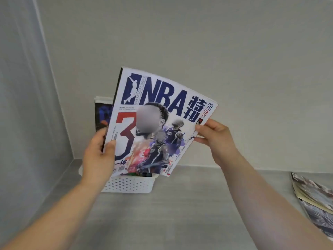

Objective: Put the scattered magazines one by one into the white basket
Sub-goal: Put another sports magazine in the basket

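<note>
I hold an NBA magazine (pixel 158 112) with a white cover upright over the white basket (pixel 129 184). Its lower edge dips behind the basket's front wall, tilted to the right. My left hand (pixel 99 156) grips the magazine's left edge near the spine. My right hand (pixel 214 138) pinches its right edge. Behind it, a dark-covered magazine (pixel 101 114) stands in the basket, mostly hidden. The basket has a perforated front wall and sits on the grey surface near the back left corner.
Loose magazines (pixel 313 197) lie in a pile at the right edge of the grey surface (pixel 180 213). A grey wall runs along the back and a pale wall closes off the left side.
</note>
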